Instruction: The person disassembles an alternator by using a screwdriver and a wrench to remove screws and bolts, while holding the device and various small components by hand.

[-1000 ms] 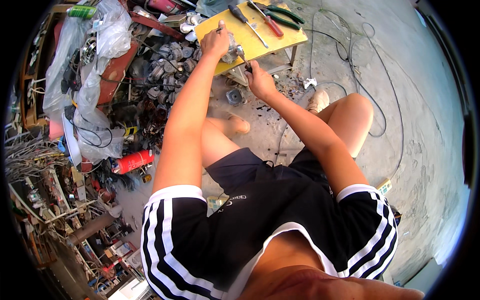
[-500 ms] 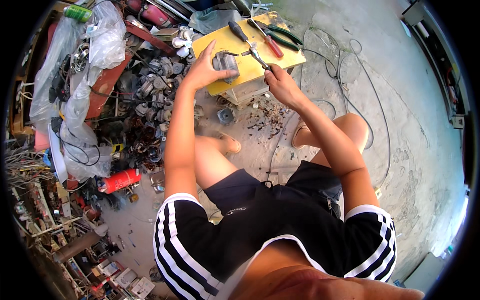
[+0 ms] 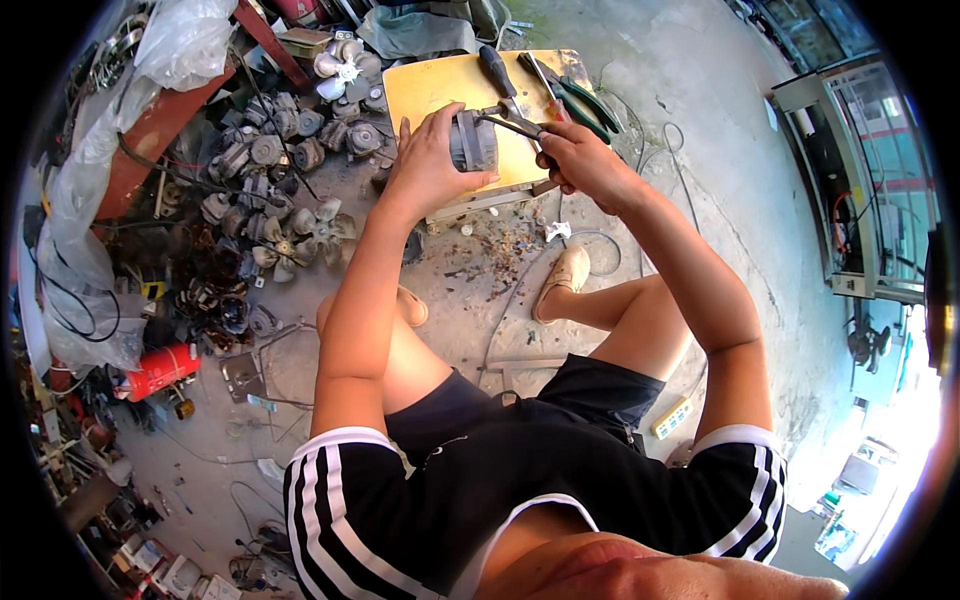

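On a small yellow-topped table, my left hand wraps round a grey motor, thumb on its near side and fingers over the far side. My right hand is closed on the handle of a ratchet wrench. The wrench's head lies at the motor's upper right edge; whether it is seated on a fastener I cannot tell. Beyond the wrench are a dark-handled screwdriver, a red-handled screwdriver and green-handled pliers.
Several used motors and fan blades are heaped on the floor at left, near a red cylinder. Small debris lies under the table's near edge. Cables and a power strip are on the right.
The wrench has swung in to the motor's edge with my right hand. My left hand has closed more around the motor. The whole view has shifted, showing more of the right side.
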`<action>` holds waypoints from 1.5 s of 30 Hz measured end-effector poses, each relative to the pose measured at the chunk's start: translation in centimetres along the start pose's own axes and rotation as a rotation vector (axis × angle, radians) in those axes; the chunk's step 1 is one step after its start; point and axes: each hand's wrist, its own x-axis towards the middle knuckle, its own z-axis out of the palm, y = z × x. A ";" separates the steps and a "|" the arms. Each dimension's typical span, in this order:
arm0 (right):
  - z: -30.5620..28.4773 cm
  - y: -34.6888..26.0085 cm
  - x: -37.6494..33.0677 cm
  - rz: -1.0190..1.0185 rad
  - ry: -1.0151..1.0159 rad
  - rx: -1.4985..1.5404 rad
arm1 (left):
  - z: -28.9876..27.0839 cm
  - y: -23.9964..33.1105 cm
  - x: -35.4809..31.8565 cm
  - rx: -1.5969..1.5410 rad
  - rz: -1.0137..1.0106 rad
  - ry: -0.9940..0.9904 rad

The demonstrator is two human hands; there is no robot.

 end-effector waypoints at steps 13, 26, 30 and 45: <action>-2.2 -10.8 4.8 0.460 -0.349 -0.285 | -0.1 0.0 0.0 0.002 0.042 0.088; -0.2 -4.4 2.3 0.259 -0.088 0.032 | -0.1 0.6 0.1 -0.019 -0.011 0.096; 1.7 -2.3 2.4 0.037 0.019 -0.254 | 0.7 -0.4 -0.1 0.020 0.057 0.234; 2.5 5.5 1.3 -0.126 -0.062 0.279 | 0.7 -0.6 -0.2 -0.055 0.086 0.188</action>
